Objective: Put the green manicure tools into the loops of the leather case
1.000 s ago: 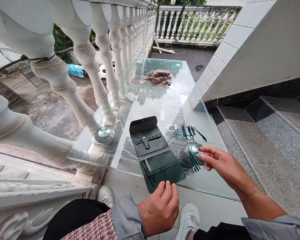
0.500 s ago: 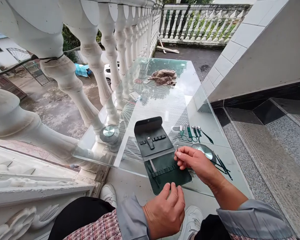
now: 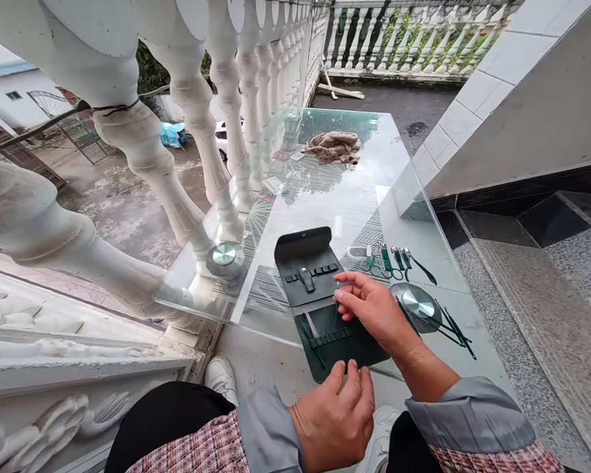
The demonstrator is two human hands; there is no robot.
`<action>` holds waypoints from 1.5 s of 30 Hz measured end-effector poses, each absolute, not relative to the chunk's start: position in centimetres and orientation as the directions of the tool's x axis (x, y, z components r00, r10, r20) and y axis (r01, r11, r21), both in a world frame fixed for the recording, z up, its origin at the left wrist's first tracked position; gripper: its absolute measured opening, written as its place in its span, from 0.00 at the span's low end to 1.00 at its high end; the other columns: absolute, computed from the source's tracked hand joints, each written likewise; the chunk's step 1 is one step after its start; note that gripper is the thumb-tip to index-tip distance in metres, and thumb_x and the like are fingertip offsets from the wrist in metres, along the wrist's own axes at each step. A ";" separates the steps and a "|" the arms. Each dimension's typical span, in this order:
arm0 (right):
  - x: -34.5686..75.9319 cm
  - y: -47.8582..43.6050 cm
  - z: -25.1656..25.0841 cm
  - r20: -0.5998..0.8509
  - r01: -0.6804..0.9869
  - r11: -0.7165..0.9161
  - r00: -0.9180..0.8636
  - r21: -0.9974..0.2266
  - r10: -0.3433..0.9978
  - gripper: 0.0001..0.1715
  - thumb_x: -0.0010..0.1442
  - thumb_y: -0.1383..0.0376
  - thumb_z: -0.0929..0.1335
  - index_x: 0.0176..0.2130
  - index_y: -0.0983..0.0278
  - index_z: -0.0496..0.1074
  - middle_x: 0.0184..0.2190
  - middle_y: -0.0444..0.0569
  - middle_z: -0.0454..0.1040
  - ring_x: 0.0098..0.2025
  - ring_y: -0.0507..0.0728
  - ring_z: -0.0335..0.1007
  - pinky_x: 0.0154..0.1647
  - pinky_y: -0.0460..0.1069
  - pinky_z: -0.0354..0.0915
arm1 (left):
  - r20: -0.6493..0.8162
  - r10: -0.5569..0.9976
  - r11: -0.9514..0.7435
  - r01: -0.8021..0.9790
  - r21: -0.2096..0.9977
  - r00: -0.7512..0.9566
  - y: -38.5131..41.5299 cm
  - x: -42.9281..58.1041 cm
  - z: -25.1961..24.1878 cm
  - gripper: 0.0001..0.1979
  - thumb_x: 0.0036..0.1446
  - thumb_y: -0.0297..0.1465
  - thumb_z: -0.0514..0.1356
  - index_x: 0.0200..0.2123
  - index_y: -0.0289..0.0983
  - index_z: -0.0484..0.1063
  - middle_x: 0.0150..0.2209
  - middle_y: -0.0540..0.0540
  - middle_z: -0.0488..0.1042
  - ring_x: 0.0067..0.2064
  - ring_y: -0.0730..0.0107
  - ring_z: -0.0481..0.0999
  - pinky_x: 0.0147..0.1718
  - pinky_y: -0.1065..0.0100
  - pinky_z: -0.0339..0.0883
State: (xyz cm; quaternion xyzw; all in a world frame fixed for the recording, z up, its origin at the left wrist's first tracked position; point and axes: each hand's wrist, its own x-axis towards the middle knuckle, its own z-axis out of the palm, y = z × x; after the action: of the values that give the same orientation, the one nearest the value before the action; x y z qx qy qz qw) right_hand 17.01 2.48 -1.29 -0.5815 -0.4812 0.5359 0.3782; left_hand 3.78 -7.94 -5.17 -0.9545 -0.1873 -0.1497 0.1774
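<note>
A dark green case (image 3: 308,263) lies unfolded on the glass table, its lower part reaching past the front edge. Two slim tools (image 3: 311,326) sit in its left loops. My right hand (image 3: 367,305) pinches a thin metal tool (image 3: 337,295) upright over the case's lower panel. At the case's bottom edge my left hand (image 3: 335,414) is closed, fingertips pressed together; anything between them is hidden. Green-handled scissors (image 3: 372,268), nail clippers (image 3: 385,256) and several slender green tools (image 3: 456,328) lie to the right.
Round metal discs mark the glass tabletop (image 3: 320,203) at left and right. A crumpled brown cloth (image 3: 332,148) and small cards (image 3: 274,185) lie farther back. White balusters (image 3: 148,151) line the left side; stone steps (image 3: 536,282) rise at the right.
My right hand has moved slightly left over the case's lower panel, with the thin tool now held more clearly upright. The whole view has shifted slightly.
</note>
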 end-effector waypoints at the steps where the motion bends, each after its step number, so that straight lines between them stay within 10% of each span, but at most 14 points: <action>1: 17.1 2.6 -1.3 -0.255 0.153 -0.250 -0.015 -0.956 0.967 0.22 0.45 0.59 0.69 0.40 0.64 0.67 0.23 0.41 0.68 0.23 0.49 0.64 0.21 0.45 0.64 | 0.347 0.305 -0.866 0.410 -0.287 0.887 -7.9 3.8 -5.1 0.17 0.62 0.30 0.47 0.46 0.26 0.70 0.51 0.29 0.69 0.51 0.49 0.70 0.46 0.52 0.63; 45: 15.4 1.4 -1.7 0.048 0.691 0.416 -0.484 -0.591 0.874 0.10 0.57 0.70 0.63 0.32 0.62 0.73 0.32 0.47 0.71 0.35 0.52 0.67 0.38 0.47 0.62 | 0.343 0.319 -0.878 0.412 -0.243 0.884 -7.8 3.6 -5.5 0.17 0.62 0.30 0.48 0.47 0.27 0.70 0.52 0.31 0.68 0.51 0.51 0.69 0.49 0.53 0.61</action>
State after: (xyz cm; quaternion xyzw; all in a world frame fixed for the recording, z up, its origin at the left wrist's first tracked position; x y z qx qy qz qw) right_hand 15.37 1.41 -1.74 -0.4757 -0.8223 0.2567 0.1778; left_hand 3.64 -7.80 -5.54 -0.9578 -0.1907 -0.1477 0.1564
